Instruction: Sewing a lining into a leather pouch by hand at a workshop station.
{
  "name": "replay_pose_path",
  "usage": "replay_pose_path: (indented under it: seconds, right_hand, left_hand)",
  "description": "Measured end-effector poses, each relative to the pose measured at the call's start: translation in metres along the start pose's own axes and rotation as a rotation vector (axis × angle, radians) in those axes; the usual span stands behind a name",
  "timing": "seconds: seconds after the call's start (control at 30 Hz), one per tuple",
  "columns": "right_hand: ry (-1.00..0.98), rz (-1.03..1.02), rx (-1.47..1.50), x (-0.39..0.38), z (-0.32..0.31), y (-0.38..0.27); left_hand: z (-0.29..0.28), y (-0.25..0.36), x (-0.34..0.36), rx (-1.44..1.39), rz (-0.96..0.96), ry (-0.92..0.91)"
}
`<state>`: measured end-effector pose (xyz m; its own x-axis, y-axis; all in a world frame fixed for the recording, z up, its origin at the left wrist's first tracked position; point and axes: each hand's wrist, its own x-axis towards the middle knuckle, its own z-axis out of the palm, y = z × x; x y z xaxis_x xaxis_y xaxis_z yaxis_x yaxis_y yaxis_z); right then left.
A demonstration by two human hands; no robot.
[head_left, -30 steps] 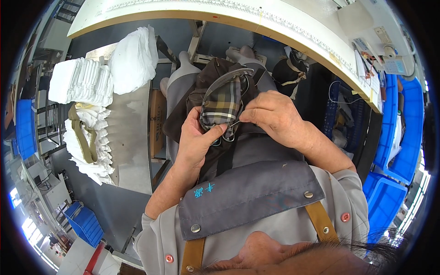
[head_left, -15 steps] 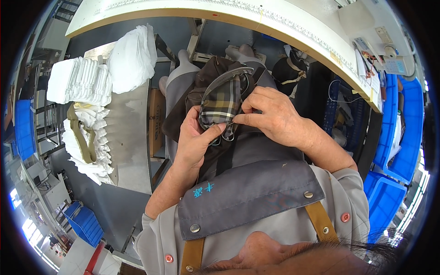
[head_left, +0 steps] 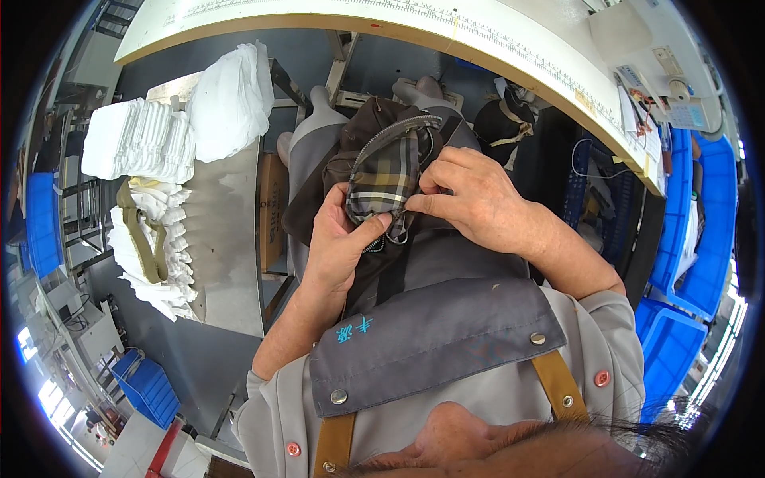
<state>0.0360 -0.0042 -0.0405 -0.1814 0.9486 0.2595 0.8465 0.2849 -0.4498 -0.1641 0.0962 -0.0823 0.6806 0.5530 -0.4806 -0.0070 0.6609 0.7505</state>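
Observation:
On my lap lies a dark brown fabric piece (head_left: 358, 131) with a plaid lining (head_left: 381, 177) and a curved zipper (head_left: 382, 142) along its edge. My left hand (head_left: 339, 239) grips the plaid part's lower left edge between thumb and fingers. At its lower right edge, my right hand (head_left: 470, 191) is closed in a pinch near a seam. Whatever lies between the right fingertips is too small to make out. The rest of the piece spreads over my grey apron (head_left: 430, 319).
A white table (head_left: 382, 16) with a ruler scale along its edge runs across the front. To the left, stacked white pieces (head_left: 139, 143) and an olive strap (head_left: 143, 243) lie on a metal-topped stand (head_left: 227, 239). Blue bins (head_left: 669, 342) stand at the right.
My right hand has shifted very slightly at the plaid edge. My left hand keeps its hold in the same place.

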Motion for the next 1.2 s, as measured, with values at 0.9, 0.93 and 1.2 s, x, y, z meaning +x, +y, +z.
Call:
replay_pose_path:
  seconds: [0.9,0.93,1.2]
  right_hand:
    - [-0.121,-0.180,0.280,0.028,0.005,0.032]
    - [-0.140,-0.186,0.297,0.029,0.005,0.033]
    - [-0.212,-0.163,0.400,0.037,0.010,0.038]
  left_hand:
    - [-0.001,0.001,-0.002,0.057,-0.036,-0.038]
    - [-0.002,0.000,-0.002,0.059,-0.037,-0.043]
    - [-0.003,-0.001,-0.001,0.062,-0.020,-0.048]
